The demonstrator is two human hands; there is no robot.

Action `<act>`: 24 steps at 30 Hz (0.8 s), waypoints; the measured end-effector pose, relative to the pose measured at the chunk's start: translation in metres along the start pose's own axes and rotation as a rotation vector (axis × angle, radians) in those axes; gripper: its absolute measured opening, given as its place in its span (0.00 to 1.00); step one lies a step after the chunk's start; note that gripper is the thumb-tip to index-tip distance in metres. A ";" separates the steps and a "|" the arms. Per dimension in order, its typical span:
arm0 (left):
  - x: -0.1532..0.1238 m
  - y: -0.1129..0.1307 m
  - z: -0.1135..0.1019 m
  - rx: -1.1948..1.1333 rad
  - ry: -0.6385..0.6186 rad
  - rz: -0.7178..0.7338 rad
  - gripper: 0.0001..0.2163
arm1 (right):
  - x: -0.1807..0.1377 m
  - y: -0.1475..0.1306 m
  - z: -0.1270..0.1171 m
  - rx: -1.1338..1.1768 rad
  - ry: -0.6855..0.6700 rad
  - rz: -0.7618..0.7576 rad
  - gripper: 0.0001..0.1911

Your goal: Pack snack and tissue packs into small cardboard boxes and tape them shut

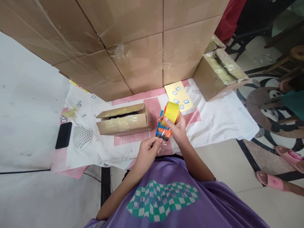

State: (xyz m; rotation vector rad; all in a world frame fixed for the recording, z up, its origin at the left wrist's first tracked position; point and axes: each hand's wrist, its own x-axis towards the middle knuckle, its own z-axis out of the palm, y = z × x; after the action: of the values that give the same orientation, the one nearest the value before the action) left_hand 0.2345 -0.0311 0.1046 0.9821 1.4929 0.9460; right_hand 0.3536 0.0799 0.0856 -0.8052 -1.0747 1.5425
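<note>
Stacked cartons (pixel 142 47) back the white sheet (pixel 218 123); my right hand (pixel 178 129) grips a tape dispenser (pixel 171 112), my left hand (pixel 148 150) pinched shut just below.

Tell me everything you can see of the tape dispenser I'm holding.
The tape dispenser looks plastic, with an orange and blue body carrying a yellowish roll of tape at its upper end. The right hand grips it from the side, thumb on the roll, holding it tilted above the cloth, beside an open cardboard box. The left hand is pinched shut just below its lower end; whether it holds the tape's end is unclear.
</note>
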 end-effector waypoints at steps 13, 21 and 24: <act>-0.030 0.001 0.005 0.077 0.039 -0.010 0.22 | 0.006 -0.022 0.014 0.070 0.129 0.012 0.17; -0.023 -0.013 0.005 0.113 0.074 0.003 0.18 | 0.005 -0.030 0.014 0.108 0.124 0.131 0.16; -0.024 -0.017 0.004 0.208 0.056 0.043 0.17 | 0.005 -0.024 0.012 0.139 0.139 0.223 0.18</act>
State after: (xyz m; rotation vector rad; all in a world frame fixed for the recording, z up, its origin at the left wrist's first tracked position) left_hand 0.2394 -0.0587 0.0963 1.1481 1.6476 0.8670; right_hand 0.3509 0.0836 0.1125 -0.9451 -0.7879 1.7002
